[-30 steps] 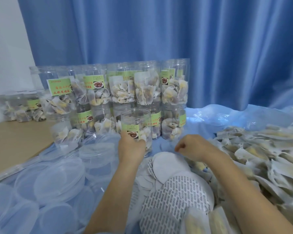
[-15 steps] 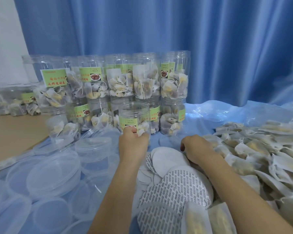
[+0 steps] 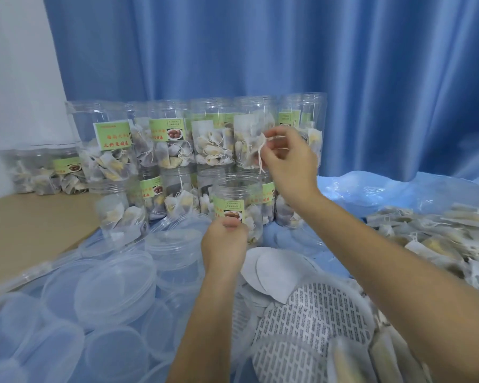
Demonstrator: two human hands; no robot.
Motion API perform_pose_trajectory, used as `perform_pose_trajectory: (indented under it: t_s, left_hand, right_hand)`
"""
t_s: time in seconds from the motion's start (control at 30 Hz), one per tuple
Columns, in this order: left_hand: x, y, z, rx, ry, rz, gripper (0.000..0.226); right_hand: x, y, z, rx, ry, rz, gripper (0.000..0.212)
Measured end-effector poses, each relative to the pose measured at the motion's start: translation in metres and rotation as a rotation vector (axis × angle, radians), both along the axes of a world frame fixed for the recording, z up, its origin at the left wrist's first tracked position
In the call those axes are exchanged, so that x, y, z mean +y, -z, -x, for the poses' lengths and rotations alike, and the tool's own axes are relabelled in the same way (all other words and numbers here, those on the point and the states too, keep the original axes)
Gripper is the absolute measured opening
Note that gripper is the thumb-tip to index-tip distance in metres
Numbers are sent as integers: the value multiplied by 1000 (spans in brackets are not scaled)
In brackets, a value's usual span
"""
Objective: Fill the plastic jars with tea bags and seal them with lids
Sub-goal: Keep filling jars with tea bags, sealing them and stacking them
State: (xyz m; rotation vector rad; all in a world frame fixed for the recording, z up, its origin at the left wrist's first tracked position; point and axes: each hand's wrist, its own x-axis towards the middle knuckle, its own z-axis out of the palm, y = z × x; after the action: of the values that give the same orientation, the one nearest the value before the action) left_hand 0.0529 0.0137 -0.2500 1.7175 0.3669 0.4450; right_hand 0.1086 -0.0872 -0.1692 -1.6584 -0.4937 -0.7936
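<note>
The right hand [image 3: 286,158], which half a second ago rested low by the loose tea bags on the right, is now raised above the open jar [image 3: 237,208] and pinches a tea bag [image 3: 256,150] between thumb and fingers, its string dangling toward the jar's mouth. The left hand [image 3: 224,243] has barely moved: it holds the front jar low on its near side, fingertips against the green label, keeping it upright on the blue sheet.

The jar has no lid and seems to hold a few bags at the bottom, so filling looks to be partway through. The lifted bag hangs just behind and above the rim, not yet inside. The likely next move is to lower it and let go over the opening.

Behind stand two stacked rows of filled jars [image 3: 213,139] against the blue curtain [image 3: 288,51]. A heap of loose tea bags [image 3: 432,233] lies to the right, clear plastic lids [image 3: 114,283] are piled to the left, and round seal liners [image 3: 313,313] sit in front. A bare strip of the desk [image 3: 25,225] shows at far left.
</note>
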Motion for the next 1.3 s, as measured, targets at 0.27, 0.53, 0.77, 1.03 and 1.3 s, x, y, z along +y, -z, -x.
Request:
perform_pose_trajectory:
  t_s: [0.27,0.53,0.77,1.03,1.3]
  left_hand:
    - [-4,8,4,142,136,-323,5]
    - [-8,8,9,195,229,-467,15]
    - [-6,13,4,240,189,-526,28]
    - [-2,12,0,153,188,-408,32]
    - [-6,4,8,-104,93,-274,62]
  right_hand:
    - [-19,13,23,296,-7,532,23]
    - [-34,72,75,508,116,770,55]
    - [-45,102,69,644,148,972,85]
    - [-38,87,35,385,177,821,81]
    - [-42,90,28,260,59,-10,10]
